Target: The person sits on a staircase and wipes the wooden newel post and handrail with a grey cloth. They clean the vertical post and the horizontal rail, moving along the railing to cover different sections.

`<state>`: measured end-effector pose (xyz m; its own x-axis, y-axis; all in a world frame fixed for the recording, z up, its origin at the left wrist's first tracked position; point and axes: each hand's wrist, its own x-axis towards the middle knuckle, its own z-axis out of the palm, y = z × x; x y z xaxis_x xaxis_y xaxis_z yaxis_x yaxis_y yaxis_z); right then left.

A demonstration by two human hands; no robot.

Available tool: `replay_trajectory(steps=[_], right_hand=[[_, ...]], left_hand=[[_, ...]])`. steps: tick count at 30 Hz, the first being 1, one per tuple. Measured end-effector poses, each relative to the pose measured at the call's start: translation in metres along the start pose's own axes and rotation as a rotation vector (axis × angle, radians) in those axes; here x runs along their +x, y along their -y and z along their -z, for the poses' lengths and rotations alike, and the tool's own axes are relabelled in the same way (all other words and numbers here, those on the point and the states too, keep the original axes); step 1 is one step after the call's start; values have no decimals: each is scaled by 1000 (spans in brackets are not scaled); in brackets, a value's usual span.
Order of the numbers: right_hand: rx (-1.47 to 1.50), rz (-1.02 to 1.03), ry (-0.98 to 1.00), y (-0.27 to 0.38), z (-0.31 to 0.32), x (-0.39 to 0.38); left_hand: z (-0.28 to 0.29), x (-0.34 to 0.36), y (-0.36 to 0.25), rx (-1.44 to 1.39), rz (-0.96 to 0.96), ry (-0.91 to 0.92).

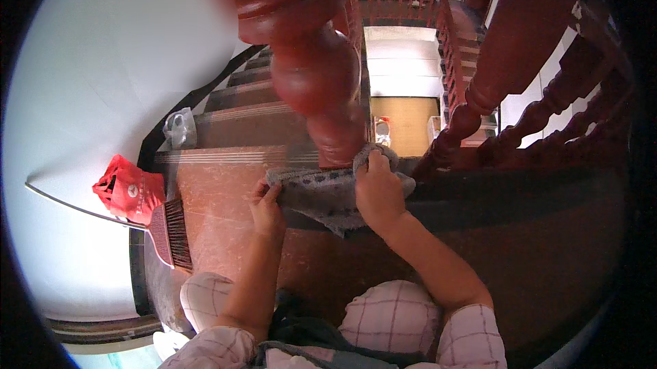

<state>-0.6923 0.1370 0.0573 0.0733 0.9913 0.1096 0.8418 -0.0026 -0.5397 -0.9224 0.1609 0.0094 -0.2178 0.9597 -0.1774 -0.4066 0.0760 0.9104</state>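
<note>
A grey cloth with dark spots [318, 194] stretches between my two hands at the foot of a thick, turned red-brown post [318, 75]. My left hand [265, 206] pinches the cloth's left end between thumb and fingers, a little left of the post's base. At the right, my right hand [380, 191] is closed on a bunched part of the same cloth, pressed close to the lower right side of the post. The middle of the cloth hangs down in a point over the reddish-brown floor [226, 194].
Stairs [253, 123] lie beyond the post on the left. A red bag [130, 188], a broom [170, 235] and a clear plastic bag [179, 128] are by the white wall. Turned balusters [469, 123] line the right, with a stairwell opening showing a lower floor [407, 123].
</note>
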Motion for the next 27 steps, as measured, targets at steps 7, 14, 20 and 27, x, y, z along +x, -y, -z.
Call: replay_trajectory(steps=[7, 14, 20, 27], right_hand=[[-255, 143, -341, 18, -15, -2], [-173, -24, -184, 27, -25, -7], [-145, 269, 72, 64, -74, -15], [-220, 94, -71, 76, -52, 2]], left_hand=[[14, 12, 4, -25, 13, -44], [15, 20, 7, -140, -9, -100], [29, 33, -23, -214, -37, -283], [54, 50, -22, -309, -111, -296]])
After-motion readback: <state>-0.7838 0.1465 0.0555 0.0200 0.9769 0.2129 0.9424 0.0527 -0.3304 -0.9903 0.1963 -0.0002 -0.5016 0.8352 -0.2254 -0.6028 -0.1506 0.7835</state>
